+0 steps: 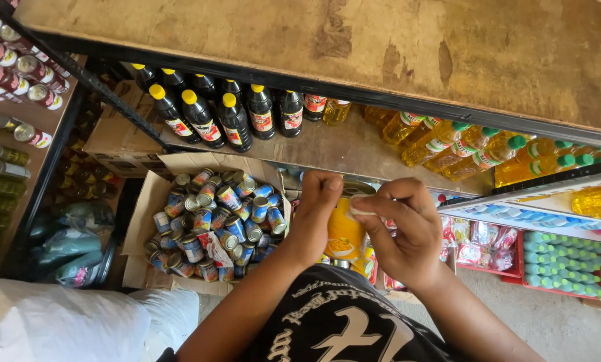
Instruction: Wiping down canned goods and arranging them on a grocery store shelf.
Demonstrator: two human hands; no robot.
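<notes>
A yellow-labelled can was held at the lower centre of the frame, gripped between both hands above a black printed shirt. The left hand was wrapped around the can's left side, with the fingers curled over its metal rim. The right hand was closed on the can's right side, and a small pale tag was pressed against the top of the can by the thumb and fingers.

To the left of centre, an open cardboard box was seen, filled with small round cans bearing blue and red labels and shiny metal lids, piled loosely. Above it, along the upper middle of the frame, a row of dark glass-like bottles with yellow caps and red labels was lined up on a worn wooden shelf. To the upper right, clear plastic bottles of golden oil with green caps were laid out. At the lower right, a red crate of small pale green bottles was placed, with shiny sachets beside it. At the upper left edge, cans with red and white labels were stacked on a rack. The top of the frame was filled by a rough, stained brown board. A white sack lay at the lower left corner.
</notes>
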